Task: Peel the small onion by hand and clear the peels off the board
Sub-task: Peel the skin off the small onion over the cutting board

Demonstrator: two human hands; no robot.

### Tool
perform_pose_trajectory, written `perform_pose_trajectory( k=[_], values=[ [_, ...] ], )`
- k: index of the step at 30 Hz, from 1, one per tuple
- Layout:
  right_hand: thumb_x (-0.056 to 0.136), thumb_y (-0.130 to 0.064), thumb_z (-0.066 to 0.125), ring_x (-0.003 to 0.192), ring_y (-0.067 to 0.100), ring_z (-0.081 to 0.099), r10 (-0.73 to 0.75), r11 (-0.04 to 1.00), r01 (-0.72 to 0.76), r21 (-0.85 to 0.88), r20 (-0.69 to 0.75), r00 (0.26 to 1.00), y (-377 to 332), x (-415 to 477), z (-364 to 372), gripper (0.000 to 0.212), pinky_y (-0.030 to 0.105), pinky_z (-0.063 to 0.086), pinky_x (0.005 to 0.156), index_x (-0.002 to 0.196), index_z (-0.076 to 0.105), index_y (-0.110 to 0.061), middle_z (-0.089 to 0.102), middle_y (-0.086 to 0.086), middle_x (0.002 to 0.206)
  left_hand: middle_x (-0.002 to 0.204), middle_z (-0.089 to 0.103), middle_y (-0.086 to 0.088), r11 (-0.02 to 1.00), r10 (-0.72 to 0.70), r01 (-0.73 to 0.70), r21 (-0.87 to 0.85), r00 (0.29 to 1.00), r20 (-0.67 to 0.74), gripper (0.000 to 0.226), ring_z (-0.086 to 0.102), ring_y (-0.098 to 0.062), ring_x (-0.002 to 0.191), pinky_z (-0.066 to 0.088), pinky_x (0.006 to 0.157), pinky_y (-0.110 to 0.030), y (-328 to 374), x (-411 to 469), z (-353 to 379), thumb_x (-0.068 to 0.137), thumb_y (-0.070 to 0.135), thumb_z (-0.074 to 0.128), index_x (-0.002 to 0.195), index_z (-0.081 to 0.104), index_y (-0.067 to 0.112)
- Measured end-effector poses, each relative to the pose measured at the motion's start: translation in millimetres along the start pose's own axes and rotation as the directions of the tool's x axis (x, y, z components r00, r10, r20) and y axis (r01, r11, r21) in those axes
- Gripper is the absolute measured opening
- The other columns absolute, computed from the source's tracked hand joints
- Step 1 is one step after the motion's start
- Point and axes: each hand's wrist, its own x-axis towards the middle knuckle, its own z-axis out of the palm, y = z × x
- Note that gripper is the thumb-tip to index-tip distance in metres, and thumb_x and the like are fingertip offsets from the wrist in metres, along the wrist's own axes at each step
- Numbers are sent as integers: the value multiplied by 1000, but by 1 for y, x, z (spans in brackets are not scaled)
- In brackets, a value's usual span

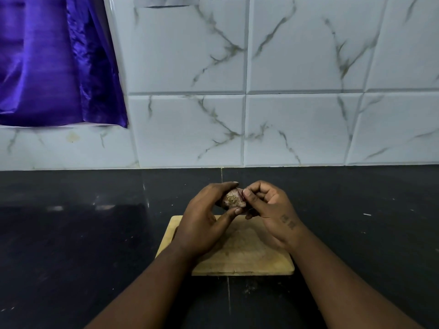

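Note:
A small reddish onion (232, 198) with its dry root end facing me is held above the far edge of a wooden cutting board (242, 255). My left hand (204, 224) cups the onion from the left, thumb under it. My right hand (266, 207) pinches the skin on the onion's right side with thumb and forefinger. Much of the onion is hidden by my fingers. The board lies on the black counter (71, 233), partly covered by my wrists. I see no loose peels on its visible surface.
A white marble-patterned tiled wall (285, 91) rises behind the counter. A purple shiny cloth (52, 62) hangs at the upper left, above the counter. A small white speck (367, 214) lies on the counter to the right.

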Motion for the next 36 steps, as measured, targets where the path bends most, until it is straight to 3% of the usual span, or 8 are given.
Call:
perform_pose_trajectory(
  k=[5, 10, 14, 16, 18, 20, 24, 36],
  values=[
    [100, -12, 64, 72, 28, 66, 21, 999, -23, -47, -29, 999, 4, 1, -4, 13, 26, 52, 56, 89, 70, -9, 73, 7, 76, 127, 66, 9, 997, -28, 29, -68, 999, 21, 47, 65, -12, 117, 58, 92, -30, -1, 0, 2, 92, 16, 80, 136, 64, 20],
    [100, -15, 65, 63, 8, 64, 33, 977, -35, -211, -10, 999, 7, 0, -10, 14, 26, 48, 57, 90, 70, -7, 73, 2, 78, 128, 63, 6, 986, -99, 93, -140, 994, -36, 46, 65, -16, 118, 59, 94, -37, -6, 1, -3, 90, 10, 80, 133, 64, 20],
    [88, -41, 75, 74, 13, 69, 79, 753, 85, -652, 217, 973, 8, -8, -9, 16, 40, 56, 68, 87, 75, -25, 74, -3, 83, 123, 66, 8, 978, -142, 136, -159, 990, -25, 48, 68, -17, 113, 61, 91, -40, -5, 0, -2, 85, 8, 85, 127, 65, 21],
    [79, -56, 78, 74, 10, 67, 112, 657, 131, -743, 268, 957, 6, -10, -10, 27, 38, 54, 67, 87, 75, -30, 72, -7, 82, 120, 68, 10, 981, -153, 148, -124, 987, -37, 50, 69, -15, 108, 62, 86, -38, -5, 0, -1, 81, 12, 89, 125, 66, 22],
    [75, -59, 79, 77, 5, 67, 104, 667, 134, -733, 270, 957, 2, -10, -11, 31, 33, 55, 68, 95, 74, -35, 72, -11, 86, 117, 69, 12, 985, -162, 158, -66, 984, -71, 52, 68, -10, 105, 60, 84, -32, -5, 0, -3, 78, 18, 92, 123, 68, 23],
    [79, -43, 80, 83, 4, 68, 52, 754, 98, -650, 208, 977, 1, -7, -13, 23, 32, 57, 74, 99, 70, -37, 73, -12, 91, 114, 70, 13, 986, -167, 164, -34, 982, -91, 54, 68, -9, 103, 59, 82, -31, -4, 0, -4, 74, 24, 94, 121, 69, 24],
    [82, -25, 72, 97, 22, 73, 88, 972, -62, -228, 105, 991, -3, -2, -10, 30, 40, 58, 90, 111, 69, -28, 76, 3, 102, 112, 70, 13, 984, -175, 172, -50, 982, -76, 57, 67, -8, 98, 59, 80, -30, -1, 0, -4, 69, 26, 97, 119, 71, 22],
    [80, -20, 85, 94, 23, 78, 6, 994, 1, -111, 61, 998, -6, -3, -7, 31, 26, 62, 76, 109, 73, -15, 78, 9, 105, 114, 72, 8, 956, -230, 222, -190, 973, -20, 37, 72, -15, 103, 61, 89, -33, -5, 2, -1, 91, 5, 78, 125, 75, 19]
  ],
)
